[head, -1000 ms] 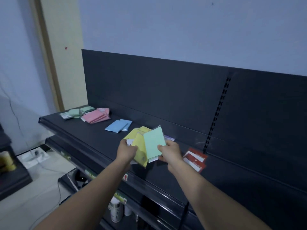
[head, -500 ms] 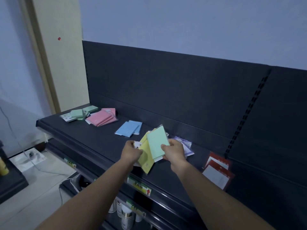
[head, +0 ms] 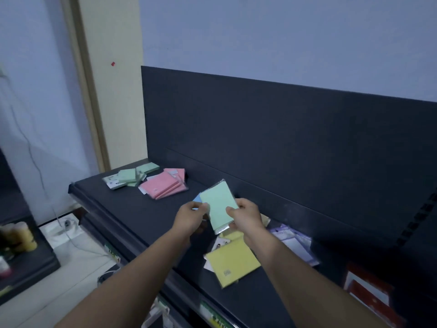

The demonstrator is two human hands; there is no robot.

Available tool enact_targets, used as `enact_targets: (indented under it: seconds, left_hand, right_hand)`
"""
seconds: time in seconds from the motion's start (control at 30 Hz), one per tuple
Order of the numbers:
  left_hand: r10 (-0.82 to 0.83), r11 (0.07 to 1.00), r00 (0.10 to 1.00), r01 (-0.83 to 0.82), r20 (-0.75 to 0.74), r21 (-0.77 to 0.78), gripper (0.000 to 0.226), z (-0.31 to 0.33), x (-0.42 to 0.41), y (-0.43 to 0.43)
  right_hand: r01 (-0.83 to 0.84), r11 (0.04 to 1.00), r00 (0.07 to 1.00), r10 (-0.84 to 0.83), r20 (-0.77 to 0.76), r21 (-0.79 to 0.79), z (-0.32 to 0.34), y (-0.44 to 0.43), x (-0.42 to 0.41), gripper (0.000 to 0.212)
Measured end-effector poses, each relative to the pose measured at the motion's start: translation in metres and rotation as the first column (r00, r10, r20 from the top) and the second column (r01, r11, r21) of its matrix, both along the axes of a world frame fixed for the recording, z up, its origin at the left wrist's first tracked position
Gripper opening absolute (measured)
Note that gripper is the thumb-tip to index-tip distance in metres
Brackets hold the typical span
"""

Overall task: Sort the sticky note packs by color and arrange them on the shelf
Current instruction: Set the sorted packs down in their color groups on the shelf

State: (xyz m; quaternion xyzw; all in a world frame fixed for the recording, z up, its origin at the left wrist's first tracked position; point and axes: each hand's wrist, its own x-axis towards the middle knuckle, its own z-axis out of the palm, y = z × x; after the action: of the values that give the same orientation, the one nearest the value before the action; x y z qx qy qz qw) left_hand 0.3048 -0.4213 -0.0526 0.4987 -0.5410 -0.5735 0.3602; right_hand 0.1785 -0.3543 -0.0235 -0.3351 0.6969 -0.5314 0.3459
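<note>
A green sticky note pack [head: 218,204] in clear wrap is held upright above the dark shelf [head: 132,209]. My right hand [head: 246,215] grips its lower right edge. My left hand [head: 192,215] pinches its left edge, with a blue pack [head: 196,198] peeking out behind it. Yellow packs [head: 233,260] lie flat on the shelf just below my hands. Further left, pink packs [head: 163,187] sit in a fanned pile, and green packs [head: 134,174] lie at the shelf's far left end.
Purple-white packs [head: 293,242] lie right of my right forearm, red packs [head: 369,292] at the lower right. The shelf's dark back panel [head: 283,138] rises behind. Lower shelves with price tags [head: 113,253] sit below. A black stand with bottles [head: 19,237] is at far left.
The yellow packs left my left hand and now lie on the shelf. Both hands now hold the green pack, and the view has shifted left along the shelf.
</note>
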Motion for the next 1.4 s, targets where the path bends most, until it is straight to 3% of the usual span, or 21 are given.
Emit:
enact_targets:
  seconds: [0.1,0.23,0.47,0.57,0.7,0.8,0.97,1.1,1.27,1.4]
  left_hand:
    - [-0.028,0.999,0.999,0.028,0.027,-0.023,0.016,0.006,0.015,-0.019]
    - [0.077,0.997,0.997,-0.078,-0.01,-0.023,0.015,0.011,0.043,-0.052]
    - [0.219,0.973,0.966,-0.206,0.139,-0.107,0.022,0.016,0.113,-0.128]
    - [0.23,0.97,0.954,-0.209,0.191,-0.124,0.034,0.015,0.144,-0.167]
    - [0.142,0.982,0.955,-0.104,0.258,-0.155,0.043,0.015,0.182,-0.212]
    - [0.053,0.985,0.942,0.005,0.33,-0.172,0.036,0.013,0.201,-0.239]
    - [-0.004,0.965,0.863,0.136,0.505,-0.225,0.035,0.007,0.214,-0.278]
    - [-0.013,0.948,0.779,0.208,0.627,-0.24,0.041,0.001,0.212,-0.296]
    - [-0.011,0.908,0.643,0.327,0.766,-0.262,0.033,-0.007,0.207,-0.306]
    - [0.021,0.889,0.56,0.368,0.828,-0.272,0.033,-0.006,0.203,-0.309]
  right_hand:
    - [-0.064,0.998,0.998,0.065,0.02,-0.019,0.007,-0.025,0.014,0.016]
    - [-0.162,0.987,0.987,0.162,-0.024,-0.02,0.013,-0.061,0.04,0.013]
    - [-0.31,0.951,0.943,0.307,-0.129,-0.005,0.008,-0.131,0.102,0.038]
    - [-0.325,0.945,0.938,0.322,-0.127,-0.011,0.004,-0.166,0.133,0.038]
    - [-0.362,0.931,0.922,0.365,-0.131,0.045,-0.001,-0.211,0.167,0.037]
    - [-0.359,0.93,0.912,0.367,-0.183,0.073,-0.008,-0.242,0.185,0.038]
    - [-0.272,0.947,0.882,0.315,-0.35,0.169,-0.014,-0.276,0.201,0.035]
    - [-0.234,0.933,0.827,0.338,-0.449,0.273,-0.02,-0.295,0.206,0.049]
    - [-0.218,0.885,0.642,0.447,-0.622,0.411,-0.027,-0.306,0.201,0.007]
    - [-0.257,0.858,0.583,0.505,-0.636,0.445,-0.025,-0.309,0.197,0.007]
